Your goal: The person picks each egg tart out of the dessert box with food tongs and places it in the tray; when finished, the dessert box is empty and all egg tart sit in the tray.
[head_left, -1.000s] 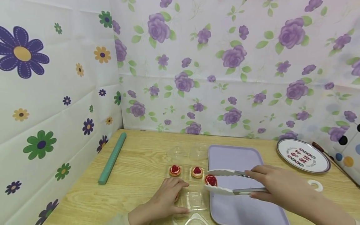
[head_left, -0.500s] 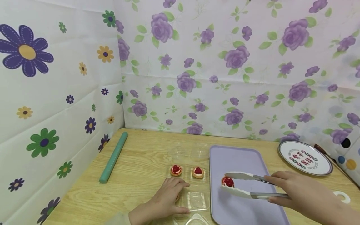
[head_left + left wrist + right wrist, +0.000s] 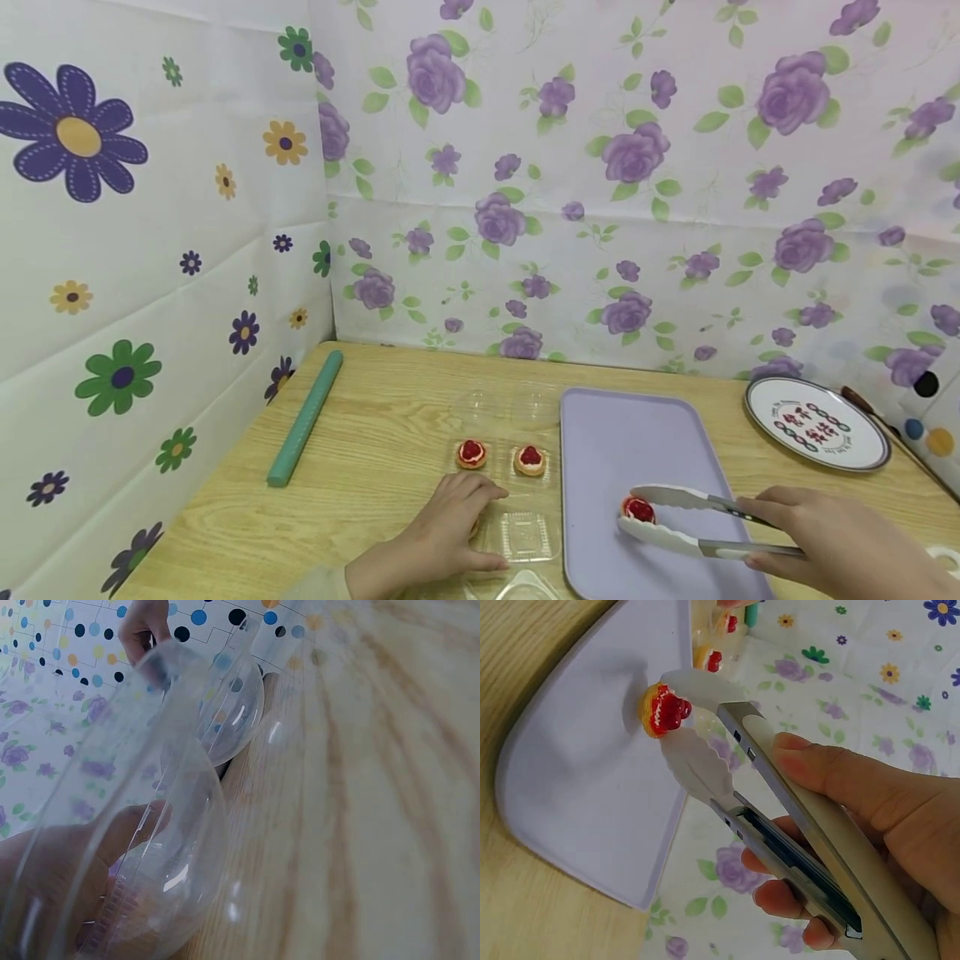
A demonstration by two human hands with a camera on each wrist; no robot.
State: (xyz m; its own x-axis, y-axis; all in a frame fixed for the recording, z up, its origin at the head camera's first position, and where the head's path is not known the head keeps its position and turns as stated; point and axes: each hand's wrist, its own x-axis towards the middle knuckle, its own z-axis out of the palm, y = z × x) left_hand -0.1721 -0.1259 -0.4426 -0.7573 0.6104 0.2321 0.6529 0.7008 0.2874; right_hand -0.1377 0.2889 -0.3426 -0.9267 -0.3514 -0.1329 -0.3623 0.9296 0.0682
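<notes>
My right hand (image 3: 847,533) grips a pair of tongs (image 3: 738,550) with pale scalloped tips. Between those tips a small tart (image 3: 637,510) with red fruit and white cream is held over the lilac tray (image 3: 622,433); the right wrist view shows the tart (image 3: 662,711) clear of the surface. My left hand (image 3: 442,525) rests, fingers spread, on a clear plastic container (image 3: 525,533) with several compartments. Two more tarts, a left one (image 3: 471,454) and a right one (image 3: 530,460), sit in its far compartments. Something small and reddish is mostly hidden under the left hand.
A green rod (image 3: 306,418) lies on the wooden table at the left. At the back right stands a white plate (image 3: 817,423) with red lettering, with a brown-ended stick (image 3: 858,400) behind it. The container's clear lid (image 3: 506,406) spreads toward the back. Flowered cloth hangs behind.
My right hand has carried the tart in the tongs rightward and toward me, from the container's edge to over the middle of the tray. The left hand has stayed on the container.
</notes>
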